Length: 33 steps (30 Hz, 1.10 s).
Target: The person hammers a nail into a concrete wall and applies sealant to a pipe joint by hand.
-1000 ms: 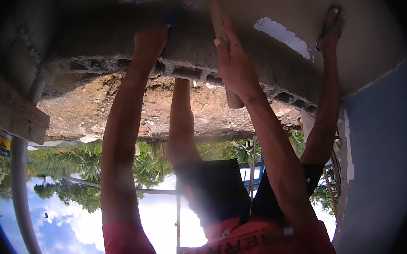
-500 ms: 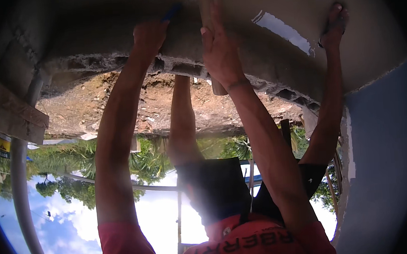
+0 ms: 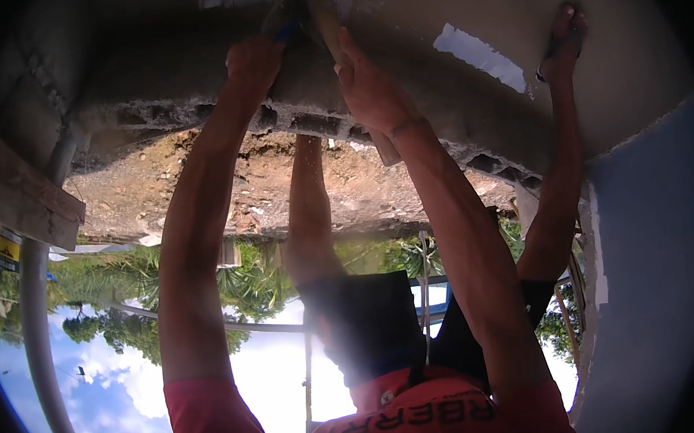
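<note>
Gripped in my left hand (image 3: 253, 60) is a blue-handled tool (image 3: 283, 32); its far part is dark and blurred against the grey concrete (image 3: 191, 54). My right hand (image 3: 370, 90) is wrapped around a long wooden handle (image 3: 384, 149), which slants up beside the blue tool. The handle's upper end is blurred, and I cannot make out whether it touches that tool. Both hands are over a concrete ledge whose broken edge shows hollow blocks (image 3: 316, 124).
My sandalled foot (image 3: 562, 44) rests on the concrete at the right, near a white patch (image 3: 476, 54) and a blue wall (image 3: 648, 260). Beyond the ledge lie dirt and rubble (image 3: 377, 190). A board (image 3: 31, 186) and grey pipe (image 3: 41, 334) stand at the left.
My right hand and the wooden handle have moved left, bringing the upper end close beside the blue-handled tool. My left hand has barely moved.
</note>
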Motion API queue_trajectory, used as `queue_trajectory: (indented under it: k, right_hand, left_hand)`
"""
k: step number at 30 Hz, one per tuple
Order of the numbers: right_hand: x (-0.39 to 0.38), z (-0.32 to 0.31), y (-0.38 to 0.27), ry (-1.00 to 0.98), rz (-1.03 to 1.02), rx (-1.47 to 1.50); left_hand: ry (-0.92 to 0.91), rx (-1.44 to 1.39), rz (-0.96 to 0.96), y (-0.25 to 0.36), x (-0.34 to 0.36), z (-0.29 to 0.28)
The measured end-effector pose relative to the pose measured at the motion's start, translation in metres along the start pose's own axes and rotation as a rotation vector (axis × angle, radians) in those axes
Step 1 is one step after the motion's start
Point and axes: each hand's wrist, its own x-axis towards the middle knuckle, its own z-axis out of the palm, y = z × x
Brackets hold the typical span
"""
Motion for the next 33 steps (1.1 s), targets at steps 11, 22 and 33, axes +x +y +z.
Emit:
queue_trajectory:
  k: [11,22,33]
  right_hand:
    - [-0.037,-0.030,-0.011,-0.194,0.414,0.453]
    - [-0.043,-0.034,-0.010,-0.090,0.288,0.355]
    - [-0.021,0.012,-0.028,0.124,-0.035,0.094]
  left_hand:
    - [-0.072,-0.116,0.060,-0.053,0.000,-0.007]
    - [0.198,-0.275,-0.315,0.019,-0.054,-0.047]
    - [0.051,-0.243,-0.218,0.010,-0.038,-0.039]
